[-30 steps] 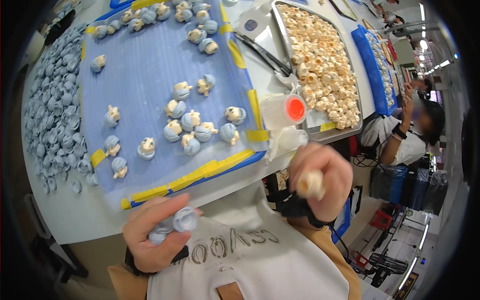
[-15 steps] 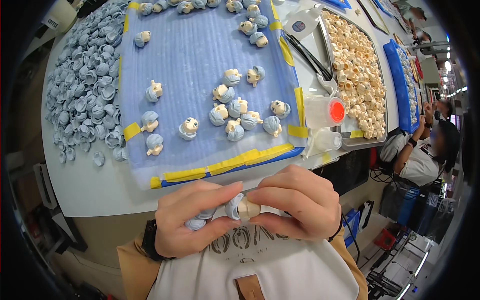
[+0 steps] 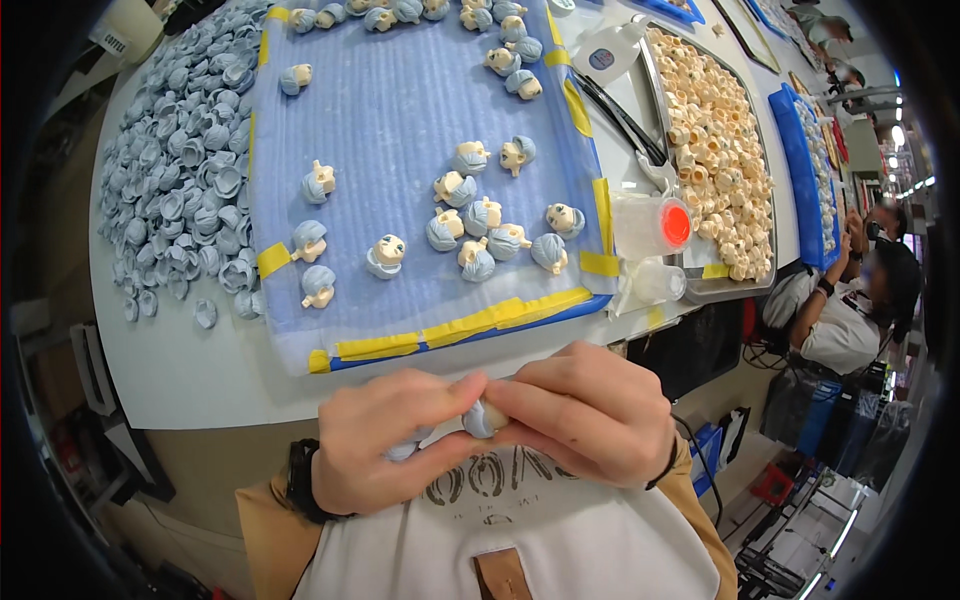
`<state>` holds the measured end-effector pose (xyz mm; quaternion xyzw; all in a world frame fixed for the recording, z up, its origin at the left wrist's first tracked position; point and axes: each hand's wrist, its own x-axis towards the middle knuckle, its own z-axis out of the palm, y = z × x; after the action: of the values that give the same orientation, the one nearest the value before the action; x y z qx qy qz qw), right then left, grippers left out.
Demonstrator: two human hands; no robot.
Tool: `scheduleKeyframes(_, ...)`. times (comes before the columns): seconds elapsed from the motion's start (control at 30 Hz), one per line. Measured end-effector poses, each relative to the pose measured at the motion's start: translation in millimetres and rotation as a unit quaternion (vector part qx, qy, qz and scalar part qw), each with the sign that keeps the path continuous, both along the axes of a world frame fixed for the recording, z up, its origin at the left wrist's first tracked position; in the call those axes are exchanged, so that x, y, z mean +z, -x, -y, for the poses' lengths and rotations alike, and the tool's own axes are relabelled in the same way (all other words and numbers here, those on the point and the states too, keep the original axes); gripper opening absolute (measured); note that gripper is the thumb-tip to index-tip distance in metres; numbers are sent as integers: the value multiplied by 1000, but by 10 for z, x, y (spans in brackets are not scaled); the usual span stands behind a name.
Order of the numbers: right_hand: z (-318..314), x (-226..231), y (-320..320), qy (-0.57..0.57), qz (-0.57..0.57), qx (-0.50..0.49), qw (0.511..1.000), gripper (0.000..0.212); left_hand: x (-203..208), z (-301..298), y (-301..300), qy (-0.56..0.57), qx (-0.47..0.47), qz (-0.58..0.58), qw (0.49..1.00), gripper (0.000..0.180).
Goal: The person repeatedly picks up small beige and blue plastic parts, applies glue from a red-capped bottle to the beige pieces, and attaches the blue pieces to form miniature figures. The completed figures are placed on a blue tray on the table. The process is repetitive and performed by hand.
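My left hand (image 3: 385, 430) and right hand (image 3: 595, 415) meet in front of the table edge, fingertips pinched together. Between them is a light-blue doll hair piece (image 3: 481, 421), gripped by the left thumb and fingers. The right fingers hold a beige doll head piece (image 3: 497, 414) against its open side; most of it is hidden behind them. More blue hair pieces (image 3: 402, 450) are tucked in my left palm. Beyond my hands, a foam-lined blue tray (image 3: 370, 130) edged with yellow tape bears several assembled doll heads (image 3: 387, 257), some lying on their sides.
A large heap of blue hair pieces (image 3: 190, 150) covers the table's left. On the right, a metal tray (image 3: 735, 287) holds many beige head pieces (image 3: 715, 150). Black tweezers (image 3: 625, 120), a white bottle (image 3: 608, 52) and plastic cups (image 3: 640, 225) stand between. Another person (image 3: 850, 310) sits far right.
My hands have closed in on each other, bringing the hair piece and the head piece together. My right fingers now cover most of the beige piece. The view has shifted slightly.
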<state>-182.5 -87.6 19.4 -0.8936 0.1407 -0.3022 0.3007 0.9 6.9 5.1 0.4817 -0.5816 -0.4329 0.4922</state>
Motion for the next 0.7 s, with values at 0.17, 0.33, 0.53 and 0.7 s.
scheduleKeyframes(0.17,-44,47,-90,-2,22,-39,999,50,-26,15,99,-80,65,-178,979,34)
scheduleKeyframes(0.33,-102,-59,-166,87,12,-114,990,48,-31,15,78,-202,-24,-242,949,33)
scheduleKeyframes(0.53,-70,-159,-228,77,20,-109,991,37,-45,-15,63,-260,-42,-270,926,37)
scheduleKeyframes(0.7,-22,-219,-234,23,34,-85,996,35,-55,-7,53,-250,-52,-243,936,35)
